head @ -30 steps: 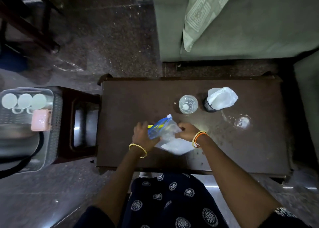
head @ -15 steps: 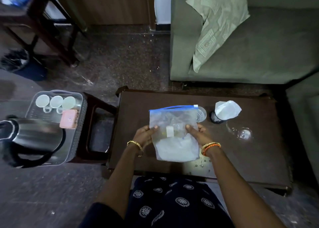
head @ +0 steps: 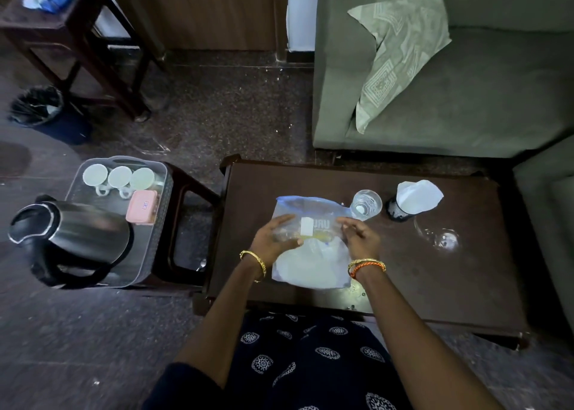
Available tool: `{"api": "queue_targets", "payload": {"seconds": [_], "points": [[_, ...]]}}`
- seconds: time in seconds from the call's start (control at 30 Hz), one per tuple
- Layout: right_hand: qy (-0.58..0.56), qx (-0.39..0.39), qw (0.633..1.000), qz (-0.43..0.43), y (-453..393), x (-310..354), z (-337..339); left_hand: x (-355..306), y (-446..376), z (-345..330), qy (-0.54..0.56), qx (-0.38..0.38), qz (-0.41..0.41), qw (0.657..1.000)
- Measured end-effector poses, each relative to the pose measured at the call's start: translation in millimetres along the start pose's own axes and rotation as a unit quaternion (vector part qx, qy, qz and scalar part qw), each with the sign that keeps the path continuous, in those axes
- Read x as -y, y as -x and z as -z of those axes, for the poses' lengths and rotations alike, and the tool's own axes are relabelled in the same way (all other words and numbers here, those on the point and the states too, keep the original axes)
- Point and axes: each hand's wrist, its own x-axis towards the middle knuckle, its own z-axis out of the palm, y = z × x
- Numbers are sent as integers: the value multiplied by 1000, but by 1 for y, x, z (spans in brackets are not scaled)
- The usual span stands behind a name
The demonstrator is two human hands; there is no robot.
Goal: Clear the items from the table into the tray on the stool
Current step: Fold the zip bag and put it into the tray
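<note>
Bag (head: 310, 265), upright half a second earlier, lay flat on the surface (head: 450, 270); left hand (head: 273, 239) and right hand (head: 362, 239) touched its sides, fingers (head: 285, 220) straight, probably smoothing it.

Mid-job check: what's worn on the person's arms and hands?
The left hand has a gold bangle at its wrist; the right hand a second gold bangle beside an orange thread band. Forearms unsleeved; a dark sleeve covers the left upper arm.
</note>
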Motion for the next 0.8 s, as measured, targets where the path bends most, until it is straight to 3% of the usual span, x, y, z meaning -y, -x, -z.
{"api": "queue_targets", "payload": {"seconds": [0.13,0.2,0.27,0.33,0.43,0.53,0.63,0.8], "points": [[88,86,991,-48,6,3,-12,4,-3,14,-84,-14,2,996],[179,142,973,-24,9,1,-18,5,-4,19,-142,-33,-1,989],[338,184,923,26,10,-5,-22,7,-6,26,-232,-50,-5,971],[441,173,878,72,10,-10,-25,9,-7,37,-292,-62,-5,954],[387,127,910,75,8,-16,-29,14,-8,53,-273,-75,-21,959],[288,109,951,36,10,-13,-38,14,-4,70,-87,-80,12,993],[151,140,977,-47,15,-1,-50,12,-3,81,48,-79,59,994],[85,78,992,-60,14,3,-83,21,-3,93,68,-96,100,988]]}}
